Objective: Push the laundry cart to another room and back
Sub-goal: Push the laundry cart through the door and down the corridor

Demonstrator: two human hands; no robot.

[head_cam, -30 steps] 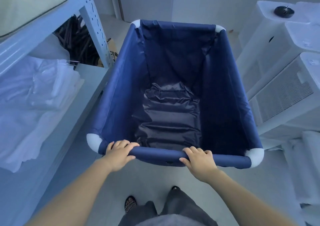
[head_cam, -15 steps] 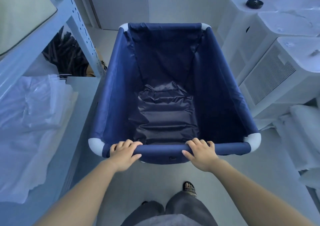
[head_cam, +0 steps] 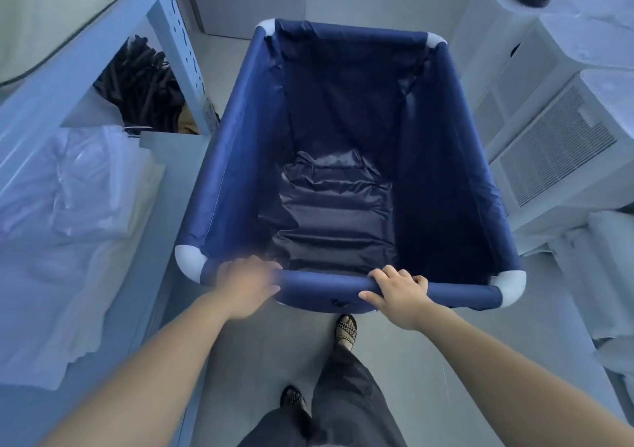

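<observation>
We see a navy fabric laundry cart (head_cam: 343, 179) in a narrow aisle between a shelving rack (head_cam: 171, 35) and white appliances (head_cam: 562, 158). Our right hand (head_cam: 399, 290) grips its near rail; our blurred left hand (head_cam: 248, 280) rests there, grip unclear.

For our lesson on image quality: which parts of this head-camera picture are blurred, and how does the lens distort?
Head view: the left hand is motion-blurred, the right hand sharp; the wide lens bows the shelf post; a blue cast overall.

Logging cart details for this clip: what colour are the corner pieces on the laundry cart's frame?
White, against the navy blue laundry cart; the near-left corner piece shows it best in the head view.
</observation>
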